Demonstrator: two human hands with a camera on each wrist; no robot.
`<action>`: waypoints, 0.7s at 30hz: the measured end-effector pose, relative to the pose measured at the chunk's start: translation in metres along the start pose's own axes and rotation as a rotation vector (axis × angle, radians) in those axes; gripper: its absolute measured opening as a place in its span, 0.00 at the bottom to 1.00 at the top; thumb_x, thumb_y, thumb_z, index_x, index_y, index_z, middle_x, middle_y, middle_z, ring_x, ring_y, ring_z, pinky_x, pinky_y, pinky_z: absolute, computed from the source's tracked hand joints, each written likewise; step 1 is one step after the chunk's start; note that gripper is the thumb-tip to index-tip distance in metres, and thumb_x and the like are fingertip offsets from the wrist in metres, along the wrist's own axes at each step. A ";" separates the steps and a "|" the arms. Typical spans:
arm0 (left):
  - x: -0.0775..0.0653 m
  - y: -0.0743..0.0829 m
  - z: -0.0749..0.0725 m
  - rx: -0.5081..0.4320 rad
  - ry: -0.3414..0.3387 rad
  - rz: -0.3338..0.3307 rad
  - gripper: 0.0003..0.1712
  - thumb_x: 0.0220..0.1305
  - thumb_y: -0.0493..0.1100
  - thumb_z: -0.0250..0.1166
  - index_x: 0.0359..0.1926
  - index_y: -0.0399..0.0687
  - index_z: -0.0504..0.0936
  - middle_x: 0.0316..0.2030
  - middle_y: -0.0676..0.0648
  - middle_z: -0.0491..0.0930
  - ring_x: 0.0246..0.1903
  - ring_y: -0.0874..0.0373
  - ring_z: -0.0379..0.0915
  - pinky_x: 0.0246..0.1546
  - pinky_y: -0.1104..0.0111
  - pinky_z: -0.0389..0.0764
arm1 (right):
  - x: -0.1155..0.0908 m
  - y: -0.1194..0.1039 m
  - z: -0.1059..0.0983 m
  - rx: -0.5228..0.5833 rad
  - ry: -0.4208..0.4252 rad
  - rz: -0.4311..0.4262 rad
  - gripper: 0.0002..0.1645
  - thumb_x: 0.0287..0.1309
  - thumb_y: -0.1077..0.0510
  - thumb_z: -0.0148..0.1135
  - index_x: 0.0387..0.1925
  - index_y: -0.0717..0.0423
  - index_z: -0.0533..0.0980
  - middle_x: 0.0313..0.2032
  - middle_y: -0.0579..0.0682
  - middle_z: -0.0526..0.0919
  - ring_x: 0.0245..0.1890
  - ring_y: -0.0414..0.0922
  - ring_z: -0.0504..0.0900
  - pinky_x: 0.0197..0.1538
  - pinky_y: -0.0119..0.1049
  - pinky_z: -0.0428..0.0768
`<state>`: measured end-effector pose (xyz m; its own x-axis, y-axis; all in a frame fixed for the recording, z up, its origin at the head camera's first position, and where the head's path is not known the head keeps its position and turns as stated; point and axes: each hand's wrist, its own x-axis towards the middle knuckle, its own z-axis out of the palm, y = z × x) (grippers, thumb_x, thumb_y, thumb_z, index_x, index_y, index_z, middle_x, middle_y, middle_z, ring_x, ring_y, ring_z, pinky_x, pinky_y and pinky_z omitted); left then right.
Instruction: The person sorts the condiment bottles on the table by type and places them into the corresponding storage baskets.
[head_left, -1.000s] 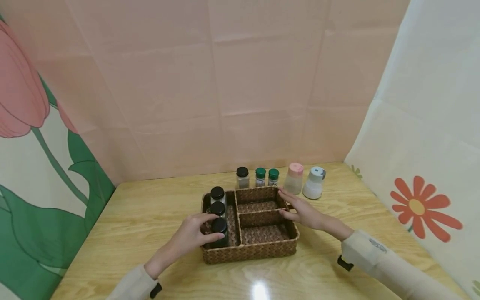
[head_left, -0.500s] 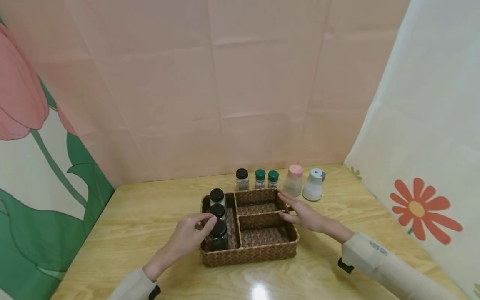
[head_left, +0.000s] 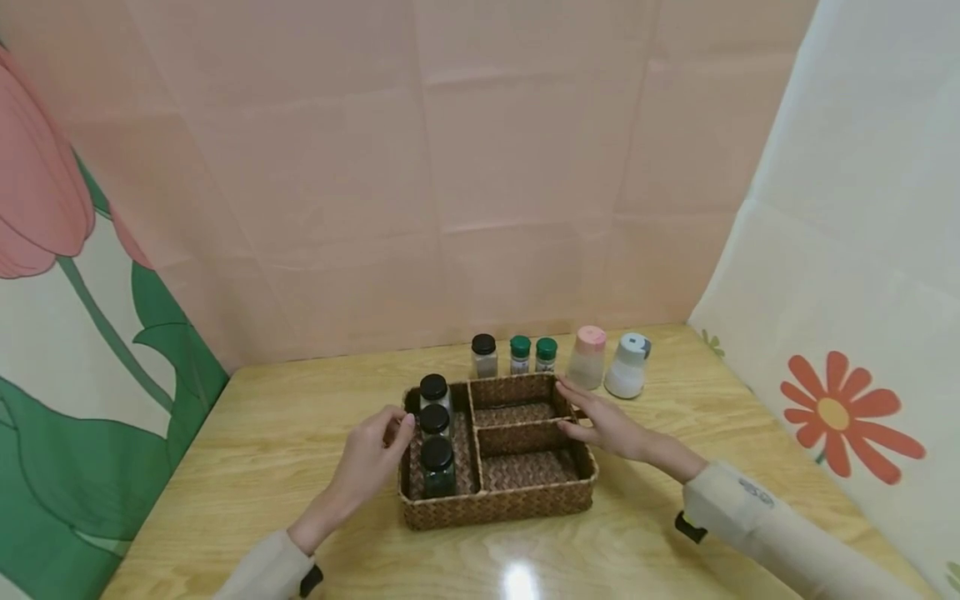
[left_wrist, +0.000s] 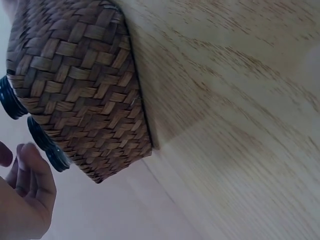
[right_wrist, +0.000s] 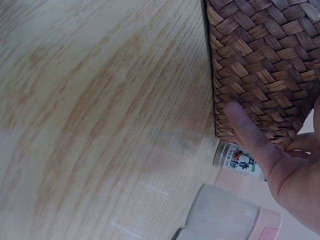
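Nothing is in my left hand; its fingers are loosely curled beside the left rim of a woven basket. The left compartment bears a front-to-back row of black-lidded jars: the front jar is dark green, with a middle jar and a back jar behind it. Their black lids show past the basket's rim in the left wrist view. My right hand grips the basket's right wall at the rim. One finger lies along the wall's outside in the right wrist view.
Behind the basket stand a black-lidded jar and two green-capped spice bottles. Farther right are a pink-capped container and a white container with a pale blue cap. A pink cloth hangs along the table's back edge.
My left hand has let go of the front jar and drawn back left to the basket's rim. That jar stays in the left compartment. My right hand has kept its place.
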<state>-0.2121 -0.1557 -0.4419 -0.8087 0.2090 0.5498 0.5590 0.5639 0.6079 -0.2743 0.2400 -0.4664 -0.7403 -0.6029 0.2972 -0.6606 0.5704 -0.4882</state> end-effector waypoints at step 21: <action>0.001 -0.015 0.018 0.217 0.040 -0.165 0.11 0.69 0.40 0.62 0.47 0.37 0.75 0.35 0.45 0.74 0.26 0.59 0.73 0.24 0.66 0.74 | 0.002 -0.008 -0.014 -0.091 -0.105 0.025 0.41 0.72 0.50 0.57 0.71 0.75 0.56 0.71 0.72 0.52 0.55 0.63 0.77 0.49 0.49 0.81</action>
<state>-0.2246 -0.1494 -0.4603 -0.8754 0.0704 0.4783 0.3642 0.7467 0.5566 -0.2723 0.2418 -0.4506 -0.7428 -0.6402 0.1960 -0.6541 0.6313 -0.4167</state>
